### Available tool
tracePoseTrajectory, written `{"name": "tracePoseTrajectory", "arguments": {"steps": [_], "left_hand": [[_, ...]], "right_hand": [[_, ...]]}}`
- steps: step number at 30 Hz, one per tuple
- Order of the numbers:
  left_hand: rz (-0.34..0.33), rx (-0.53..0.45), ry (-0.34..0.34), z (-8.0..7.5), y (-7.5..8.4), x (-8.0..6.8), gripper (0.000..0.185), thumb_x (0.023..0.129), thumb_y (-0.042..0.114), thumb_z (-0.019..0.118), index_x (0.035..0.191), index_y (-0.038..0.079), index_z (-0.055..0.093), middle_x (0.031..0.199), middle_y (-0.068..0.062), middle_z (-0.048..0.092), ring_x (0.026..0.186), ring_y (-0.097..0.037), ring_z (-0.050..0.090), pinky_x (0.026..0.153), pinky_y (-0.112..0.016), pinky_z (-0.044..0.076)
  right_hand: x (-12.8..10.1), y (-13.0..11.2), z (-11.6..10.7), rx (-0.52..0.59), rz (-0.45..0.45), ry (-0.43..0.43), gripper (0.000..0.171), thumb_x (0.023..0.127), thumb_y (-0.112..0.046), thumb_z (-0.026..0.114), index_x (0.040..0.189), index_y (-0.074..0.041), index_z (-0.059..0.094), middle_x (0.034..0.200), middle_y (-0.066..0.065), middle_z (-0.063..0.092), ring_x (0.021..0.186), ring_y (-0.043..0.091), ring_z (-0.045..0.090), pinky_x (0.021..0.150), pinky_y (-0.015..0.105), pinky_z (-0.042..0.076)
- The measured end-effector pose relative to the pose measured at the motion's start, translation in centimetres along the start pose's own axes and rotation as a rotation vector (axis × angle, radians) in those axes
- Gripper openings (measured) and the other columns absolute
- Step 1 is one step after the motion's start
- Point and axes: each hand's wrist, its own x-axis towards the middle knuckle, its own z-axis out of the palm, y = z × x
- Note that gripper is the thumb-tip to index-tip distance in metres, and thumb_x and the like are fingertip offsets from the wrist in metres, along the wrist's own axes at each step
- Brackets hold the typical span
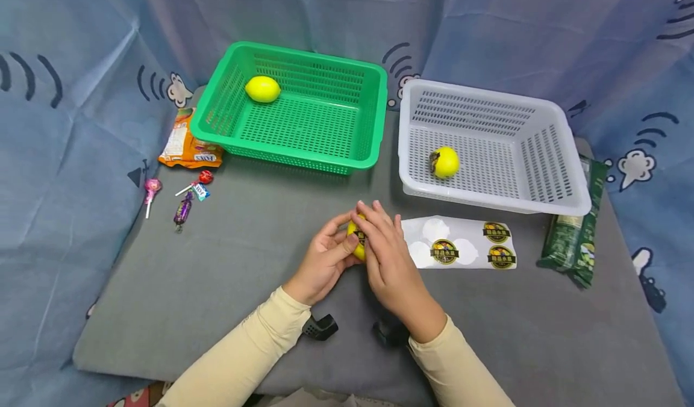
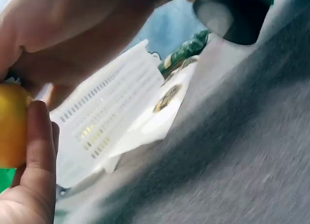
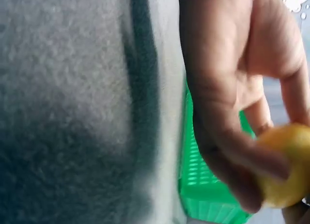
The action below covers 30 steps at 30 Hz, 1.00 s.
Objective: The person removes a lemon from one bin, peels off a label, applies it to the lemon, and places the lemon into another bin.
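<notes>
Both hands meet at the middle of the grey table around a yellow lemon (image 1: 356,238) that carries a round dark sticker. My left hand (image 1: 331,247) grips the lemon (image 2: 10,125) from the left, thumb along its side. My right hand (image 1: 379,238) covers the lemon (image 3: 286,163) from the right, its fingers curled over it. A white sticker sheet (image 1: 461,243) with three round dark labels lies just right of the hands. A second lemon (image 1: 262,88) lies in the green basket (image 1: 374,136). A stickered lemon (image 1: 444,162) lies in the white basket (image 1: 569,205).
An orange snack packet (image 1: 187,145) and wrapped sweets and lollipops (image 1: 183,205) lie at the left. A green packet (image 1: 575,226) lies at the right, beside the white basket. Blue printed cloth surrounds the table. The table's front edge is near my forearms.
</notes>
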Motion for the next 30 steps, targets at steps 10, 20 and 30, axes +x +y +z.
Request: {"name": "tracePoseTrajectory", "arguments": {"steps": [10,20,30], "left_hand": [[0.000,-0.004,0.008,0.0,0.5,-0.5,0.083,0.095,0.037,0.077,0.162,0.004,0.039,0.139,-0.006,0.066,0.112,-0.019,0.069,0.090,-0.033,0.058],[-0.011,0.015,0.033,0.6,0.6,-0.3,0.073,0.102,0.030,0.070,0.161,0.002,0.038,0.137,-0.010,0.062,0.105,-0.018,0.068,0.085,-0.030,0.059],[0.105,0.092,0.182,0.5,2.5,0.6,0.058,0.114,0.010,0.045,0.165,0.025,0.022,0.151,-0.023,0.045,0.122,-0.054,0.059,0.093,-0.038,0.059]], "right_hand": [[-0.4,0.9,-2.0,0.004,0.206,-0.142,0.092,0.108,-0.069,0.028,0.169,-0.003,0.011,0.176,0.015,0.014,0.161,0.042,0.005,0.122,0.070,-0.004],[-0.8,1.1,-0.1,-0.013,0.093,-0.133,0.076,0.113,-0.054,0.033,0.168,-0.004,0.015,0.175,0.016,0.017,0.161,0.034,0.014,0.119,0.076,0.008],[0.8,6.0,-9.7,-0.262,0.332,0.127,0.049,0.103,-0.020,0.069,0.149,-0.005,0.060,0.156,0.022,0.050,0.146,0.047,0.037,0.118,0.071,0.013]]}}
